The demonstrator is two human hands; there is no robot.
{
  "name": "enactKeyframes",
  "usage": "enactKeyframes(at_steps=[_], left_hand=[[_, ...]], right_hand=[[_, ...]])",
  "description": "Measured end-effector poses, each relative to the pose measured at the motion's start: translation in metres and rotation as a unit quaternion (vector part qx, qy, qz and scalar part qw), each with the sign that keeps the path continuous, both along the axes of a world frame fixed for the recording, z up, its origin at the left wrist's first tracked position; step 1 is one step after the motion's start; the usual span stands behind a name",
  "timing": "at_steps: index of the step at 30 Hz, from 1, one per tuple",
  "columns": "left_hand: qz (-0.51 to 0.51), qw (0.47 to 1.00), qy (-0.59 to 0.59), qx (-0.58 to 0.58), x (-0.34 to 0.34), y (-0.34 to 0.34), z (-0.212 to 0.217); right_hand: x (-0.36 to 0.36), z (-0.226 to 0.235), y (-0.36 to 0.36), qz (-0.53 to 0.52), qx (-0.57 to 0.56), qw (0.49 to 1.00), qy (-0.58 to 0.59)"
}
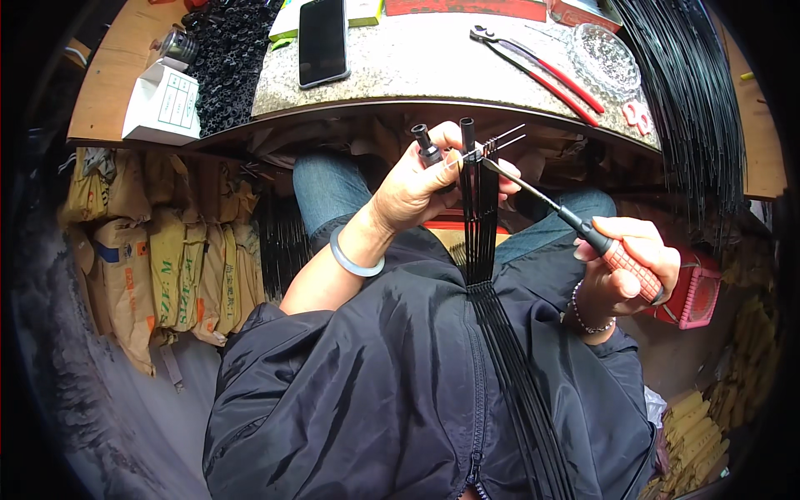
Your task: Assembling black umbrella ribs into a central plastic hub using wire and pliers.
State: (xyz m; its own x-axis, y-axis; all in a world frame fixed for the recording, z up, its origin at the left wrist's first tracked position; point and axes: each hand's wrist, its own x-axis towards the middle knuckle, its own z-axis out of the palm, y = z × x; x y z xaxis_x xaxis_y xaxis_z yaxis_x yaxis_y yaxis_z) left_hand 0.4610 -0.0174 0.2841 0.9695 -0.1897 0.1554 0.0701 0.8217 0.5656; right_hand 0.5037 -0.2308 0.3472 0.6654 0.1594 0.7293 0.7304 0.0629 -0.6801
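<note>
A bundle of thin black ribs (481,212), looking like part of an umbrella frame, hangs between my knees and runs down over my dark jacket. My left hand (425,179) is closed around its upper end and on a short black tubular piece (425,143). Another black tube (467,133) stands up among the ribs. Thin bright wires (506,140) stick out near it. In my right hand (629,262) is a screwdriver (596,237) with an orange-red chequered handle, its shaft pointing up-left. The shaft's tip meets the ribs beside my left fingers; exact contact cannot be made out.
The worktable edge (375,104) lies just beyond my hands. On it are a phone (323,42), red-handled pincers (542,75), a glass dish (604,62), a white box (164,104) and many small black parts (229,58). Black rods (692,100) overhang at right.
</note>
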Motion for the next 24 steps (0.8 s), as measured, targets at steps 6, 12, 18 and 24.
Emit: enactKeyframes(at_steps=[6,12,18,24], left_hand=[[0.009,1.000,-0.010,-0.020,0.000,-0.001,-0.007],[0.009,1.000,-0.015,-0.012,-0.006,-0.001,-0.007],[0.020,0.999,-0.028,0.009,-0.006,0.003,0.000],[0.054,0.996,-0.034,0.063,-0.007,0.009,-0.005]], right_hand=[[0.049,-0.009,-0.014,0.155,0.236,0.959,-0.024],[0.173,-0.015,0.078,0.131,0.255,0.865,0.411],[0.202,0.013,0.111,0.242,0.106,0.864,0.428],[0.096,-0.018,0.027,0.438,-0.494,0.689,0.299]])
